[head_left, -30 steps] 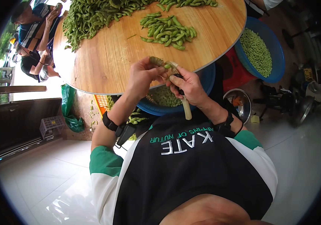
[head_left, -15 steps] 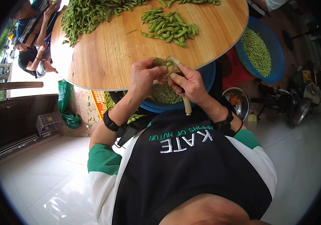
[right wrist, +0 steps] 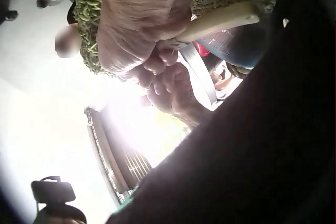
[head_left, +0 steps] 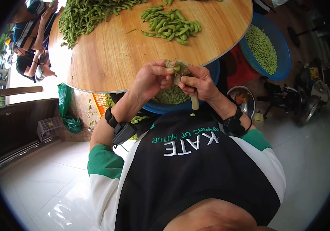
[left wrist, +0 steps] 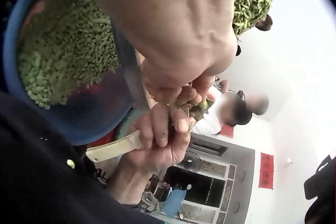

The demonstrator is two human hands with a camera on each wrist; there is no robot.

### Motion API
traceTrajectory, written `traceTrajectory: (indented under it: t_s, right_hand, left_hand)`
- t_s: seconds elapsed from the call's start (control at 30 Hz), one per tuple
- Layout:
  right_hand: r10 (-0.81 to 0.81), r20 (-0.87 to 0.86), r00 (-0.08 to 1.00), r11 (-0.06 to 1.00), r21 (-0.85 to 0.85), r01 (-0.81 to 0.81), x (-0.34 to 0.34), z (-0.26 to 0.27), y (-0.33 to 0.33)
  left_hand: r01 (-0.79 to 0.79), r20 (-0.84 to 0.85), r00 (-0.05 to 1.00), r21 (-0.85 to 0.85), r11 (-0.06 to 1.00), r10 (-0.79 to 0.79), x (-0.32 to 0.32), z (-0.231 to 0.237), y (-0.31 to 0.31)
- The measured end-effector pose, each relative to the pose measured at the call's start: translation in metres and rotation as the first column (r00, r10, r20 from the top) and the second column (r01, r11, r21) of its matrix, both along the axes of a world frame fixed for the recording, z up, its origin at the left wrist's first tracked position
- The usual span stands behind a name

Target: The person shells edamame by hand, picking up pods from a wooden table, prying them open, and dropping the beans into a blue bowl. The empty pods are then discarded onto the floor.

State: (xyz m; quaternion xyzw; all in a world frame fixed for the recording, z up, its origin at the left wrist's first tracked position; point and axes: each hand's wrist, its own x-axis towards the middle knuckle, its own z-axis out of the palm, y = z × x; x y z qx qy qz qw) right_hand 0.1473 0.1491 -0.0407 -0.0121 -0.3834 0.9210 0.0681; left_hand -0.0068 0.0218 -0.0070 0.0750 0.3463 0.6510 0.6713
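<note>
In the head view my left hand [head_left: 152, 79] pinches a green soybean pod [head_left: 177, 68] between thumb and forefinger. My right hand [head_left: 201, 82] meets it at the fingertips, its fingers curled round a pale-handled tool [head_left: 194, 102]. The handle points back toward my body, while the tool's far end is hidden in the fingers. Worn, brownish covers wrap the forefinger tips of both hands. Directly below the hands is a blue basin [left wrist: 14, 56] of shelled green beans [left wrist: 68, 45]. The right wrist view shows the handle [right wrist: 223, 22] jutting from the right fist.
A round wooden table [head_left: 107, 57] spans the front, bearing a small pod pile [head_left: 170, 25] and a large heap [head_left: 84, 19]. Another blue basin [head_left: 282, 50] of beans stands right, near a metal bowl [head_left: 250, 102]. An orange basket [head_left: 100, 102] sits left. Other people sit at upper left.
The hands have drawn closer together around the pod, and the right hand has turned slightly. A small pale bean now shows against my shirt below the handle. The view has shifted a little.
</note>
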Motion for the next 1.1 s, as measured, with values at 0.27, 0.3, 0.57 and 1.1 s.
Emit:
traceTrajectory:
  t_s: [0.27, 0.3, 0.57, 1.1]
  right_hand:
    - [-0.21, -0.268, 0.94, 0.528, 0.778, 0.34, 0.004, -0.004, 0.01]
    - [-0.154, -0.499, 0.853, 0.075, 0.855, 0.514, 0.003, -0.01, 0.009]
    - [-0.43, -0.353, 0.831, 0.297, 0.814, 0.499, 0.011, -0.009, -0.017]
    - [-0.361, -0.169, 0.917, 0.383, 0.87, 0.311, 0.034, -0.012, -0.008]
  left_hand:
    - [0.002, 0.03, 1.0, -0.081, 0.997, 0.0, 0.008, -0.006, 0.004]
    - [0.021, 0.035, 0.999, -0.087, 0.996, -0.018, 0.012, -0.004, 0.005]
    - [-0.131, -0.57, 0.82, -0.266, 0.955, -0.046, 0.028, 0.008, 0.004]
    - [-0.298, -0.284, -0.578, -0.799, 0.522, -0.765, -0.021, 0.074, -0.129]
